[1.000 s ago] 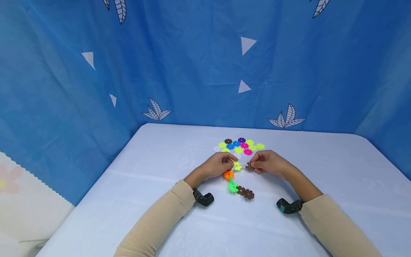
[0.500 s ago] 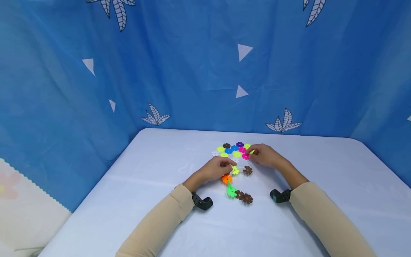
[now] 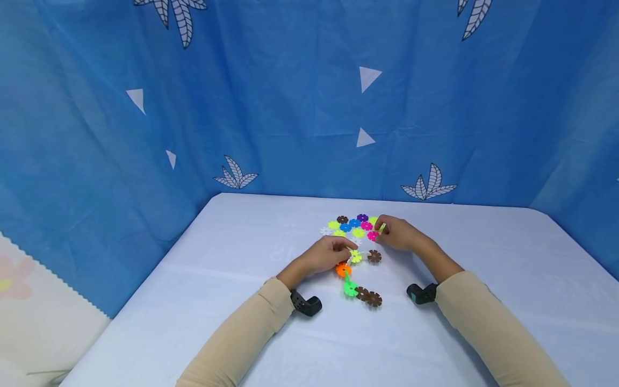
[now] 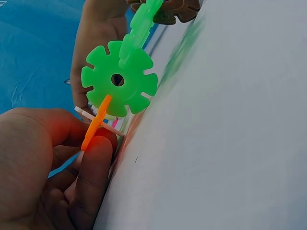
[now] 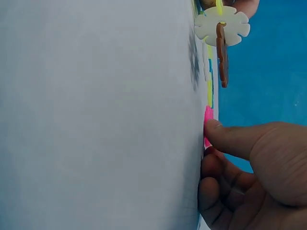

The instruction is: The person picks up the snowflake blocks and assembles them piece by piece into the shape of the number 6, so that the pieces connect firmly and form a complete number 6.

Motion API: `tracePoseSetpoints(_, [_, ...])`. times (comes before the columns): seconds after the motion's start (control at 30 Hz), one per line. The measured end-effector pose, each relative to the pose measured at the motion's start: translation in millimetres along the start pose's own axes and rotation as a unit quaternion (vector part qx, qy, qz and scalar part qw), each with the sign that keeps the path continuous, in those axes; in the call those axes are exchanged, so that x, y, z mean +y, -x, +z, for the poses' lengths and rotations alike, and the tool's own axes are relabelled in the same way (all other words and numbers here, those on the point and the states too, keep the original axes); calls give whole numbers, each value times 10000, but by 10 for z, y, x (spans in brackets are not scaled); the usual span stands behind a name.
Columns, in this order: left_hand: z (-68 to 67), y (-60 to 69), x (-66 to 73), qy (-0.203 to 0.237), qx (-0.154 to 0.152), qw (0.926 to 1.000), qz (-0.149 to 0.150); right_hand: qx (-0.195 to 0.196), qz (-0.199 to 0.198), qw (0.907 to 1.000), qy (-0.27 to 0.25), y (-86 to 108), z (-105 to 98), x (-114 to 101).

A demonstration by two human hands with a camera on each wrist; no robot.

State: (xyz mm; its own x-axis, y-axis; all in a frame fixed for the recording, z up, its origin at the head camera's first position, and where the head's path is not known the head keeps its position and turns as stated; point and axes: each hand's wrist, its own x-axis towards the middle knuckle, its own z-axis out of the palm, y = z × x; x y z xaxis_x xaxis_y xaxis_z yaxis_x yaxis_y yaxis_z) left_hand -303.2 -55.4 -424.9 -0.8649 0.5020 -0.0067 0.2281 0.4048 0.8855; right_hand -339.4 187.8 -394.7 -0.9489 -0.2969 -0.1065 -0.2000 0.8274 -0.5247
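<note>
My left hand [image 3: 326,255] pinches a linked chain of notched plastic building discs just above the table. Near its fingers in the chain are a yellow disc [image 3: 355,256], an orange disc [image 3: 343,269] and a white disc [image 5: 208,26]. Green discs [image 4: 119,79] lead down to two brown discs [image 3: 373,299]; another brown disc [image 5: 222,55] ends the upper branch. At the loose discs, my right hand [image 3: 398,234] has curled fingers, its thumb touching a pink disc [image 5: 208,115]. Its fingertips are partly hidden, so I cannot tell whether it grips a disc.
Several loose discs, among them a blue disc [image 3: 354,222], a purple disc [image 3: 362,217] and a white disc [image 3: 325,231], lie flat behind the hands. They rest on a white-covered table [image 3: 251,231]. A blue curtain [image 3: 309,97] hangs behind it.
My right hand has let go of the chain's upper brown disc and moved up and away to the loose discs. My left hand keeps its hold on the chain.
</note>
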Motion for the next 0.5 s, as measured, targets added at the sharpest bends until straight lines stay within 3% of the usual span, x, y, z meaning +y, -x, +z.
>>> tracePoseSetpoints(0.23, [-6,-14,-16,15,25,10000,-34,-13,-46,10000,19,18,-25,-3])
tracePoseSetpoints(0.5, [3,-19,-29,-23,65,10000,-68,238,80,9983,-522,217,-84,65])
